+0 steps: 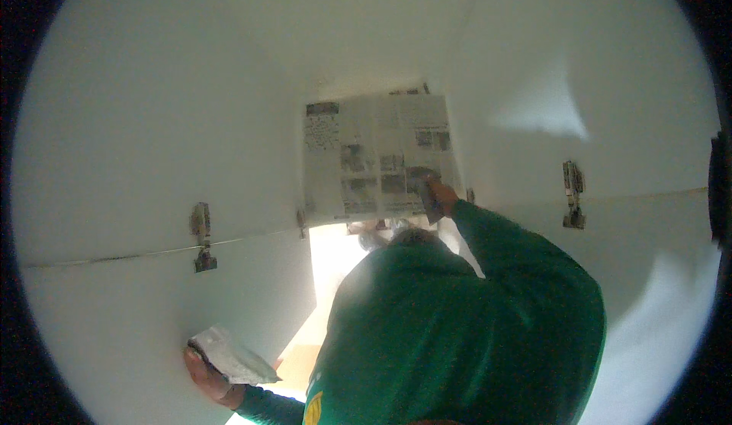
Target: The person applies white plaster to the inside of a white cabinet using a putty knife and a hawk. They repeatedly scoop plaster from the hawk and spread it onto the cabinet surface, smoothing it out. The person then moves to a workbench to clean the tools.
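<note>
My left hand (207, 375), at the lower left, is closed on a crumpled pale wad (232, 356) that looks like paper or cloth, against or close to the white panel. My right hand (444, 196) reaches up the middle, closed on a flat grey object (423, 177) too unclear to name, over a printed newspaper sheet (362, 143). The newspaper spans the space between two white side panels. My green-sleeved arm and torso fill the lower middle and hide what lies behind them.
White panels (130, 120) surround me, with metal hinge-like fittings on the left (200, 234) and right (573, 192) along seams. A bright gap (328, 257) shows below the newspaper, with small unclear pale objects (370, 238) at its top.
</note>
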`<state>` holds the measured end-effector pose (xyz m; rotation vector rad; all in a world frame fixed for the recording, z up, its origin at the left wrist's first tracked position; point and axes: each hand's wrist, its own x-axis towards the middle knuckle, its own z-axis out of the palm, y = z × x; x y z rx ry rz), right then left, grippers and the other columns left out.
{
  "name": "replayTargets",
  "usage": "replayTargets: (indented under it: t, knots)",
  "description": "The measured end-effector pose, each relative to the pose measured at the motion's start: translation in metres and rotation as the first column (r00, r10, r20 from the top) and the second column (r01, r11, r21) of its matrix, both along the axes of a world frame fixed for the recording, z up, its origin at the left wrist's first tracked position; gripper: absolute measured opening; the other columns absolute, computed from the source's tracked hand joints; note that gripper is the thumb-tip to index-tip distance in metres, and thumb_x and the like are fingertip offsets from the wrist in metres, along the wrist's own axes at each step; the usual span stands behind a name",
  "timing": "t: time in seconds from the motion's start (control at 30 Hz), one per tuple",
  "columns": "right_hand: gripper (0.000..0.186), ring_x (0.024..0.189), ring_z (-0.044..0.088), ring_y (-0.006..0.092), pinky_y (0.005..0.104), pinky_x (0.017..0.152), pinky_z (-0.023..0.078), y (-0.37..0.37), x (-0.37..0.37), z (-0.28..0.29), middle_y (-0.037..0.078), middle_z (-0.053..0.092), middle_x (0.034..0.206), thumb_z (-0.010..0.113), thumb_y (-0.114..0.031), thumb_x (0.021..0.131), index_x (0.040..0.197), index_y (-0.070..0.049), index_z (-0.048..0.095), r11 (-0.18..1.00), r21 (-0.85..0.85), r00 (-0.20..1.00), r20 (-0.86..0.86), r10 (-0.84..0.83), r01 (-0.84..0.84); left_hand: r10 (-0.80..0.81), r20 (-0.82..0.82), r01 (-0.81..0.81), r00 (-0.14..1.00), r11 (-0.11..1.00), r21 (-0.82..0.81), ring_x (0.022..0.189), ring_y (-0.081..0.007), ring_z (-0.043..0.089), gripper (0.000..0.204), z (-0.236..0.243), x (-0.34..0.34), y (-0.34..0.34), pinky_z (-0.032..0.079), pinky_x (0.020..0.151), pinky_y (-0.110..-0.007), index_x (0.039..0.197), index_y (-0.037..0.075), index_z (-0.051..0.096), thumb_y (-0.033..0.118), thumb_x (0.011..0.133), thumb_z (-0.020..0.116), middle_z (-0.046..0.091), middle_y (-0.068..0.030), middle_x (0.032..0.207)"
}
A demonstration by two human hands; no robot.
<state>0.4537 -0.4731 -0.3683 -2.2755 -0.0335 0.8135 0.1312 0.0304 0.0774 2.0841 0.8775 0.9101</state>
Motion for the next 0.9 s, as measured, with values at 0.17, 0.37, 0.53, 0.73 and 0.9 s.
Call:
replayTargets:
  t: [0.17,0.37,0.53,0.73,0.9]
  knots:
    - [0.044,0.073,0.059,0.0289,0.0423,0.069,0.048,0.009,0.034,0.011,0.015,0.061,0.085,0.043,-0.037,0.095,0.134,-0.016,0.038,0.984,0.083,0.987,0.052,0.152,-0.156,-0.047,-0.276,0.027,0.96,0.997,-0.078,0.086,-0.0326,0.055,0.031,-0.001,0.004,-0.009,0.044,0.079,-0.038,0.101,-0.001,0.056,0.028,0.094,0.046,0.058,-0.0174,0.094]
    - [0.044,0.07,0.056,0.0239,0.0388,0.065,0.046,0.026,0.052,0.041,0.009,0.059,0.081,0.052,-0.037,0.092,0.129,-0.013,0.046,0.941,0.191,0.957,0.134,0.258,-0.28,-0.165,-0.269,0.213,0.949,0.964,0.161,0.089,-0.0291,0.059,0.036,-0.019,0.031,0.001,0.048,0.082,-0.038,0.106,-0.004,0.059,0.028,0.096,0.046,0.063,-0.0177,0.095]
    - [0.045,0.068,0.054,0.0198,0.0358,0.062,0.045,0.053,0.069,0.067,0.004,0.057,0.078,0.06,-0.038,0.089,0.124,-0.011,0.052,0.86,0.355,0.916,0.301,0.266,-0.366,-0.26,-0.055,0.22,0.964,0.897,-0.385,0.115,-0.0258,0.047,0.046,-0.012,0.041,0.001,0.033,0.103,-0.034,0.124,-0.007,0.052,0.029,0.095,0.048,0.056,-0.0138,0.121]
    - [0.05,0.089,0.06,0.025,0.0398,0.084,0.047,0.054,0.101,0.092,0.011,0.063,0.099,0.06,-0.032,0.09,0.128,-0.004,0.047,0.859,0.005,0.809,0.339,0.481,-0.512,-0.21,-0.122,0.215,0.97,0.976,0.022,0.085,-0.0301,0.059,0.03,-0.041,0.063,-0.001,0.046,0.076,-0.04,0.104,-0.001,0.059,0.026,0.091,0.054,0.063,-0.0155,0.095]
    - [0.054,0.102,0.06,0.027,0.0424,0.096,0.045,0.046,0.128,0.017,0.013,0.061,0.114,0.052,-0.038,0.093,0.129,0.002,0.044,0.645,0.602,0.881,0.285,0.377,-0.471,-0.03,0.189,0.14,0.982,0.782,-0.607,0.077,-0.0144,0.058,0.036,0.054,0.147,-0.082,0.047,0.067,-0.032,0.101,-0.001,0.059,0.033,0.092,0.055,0.061,-0.0055,0.09]
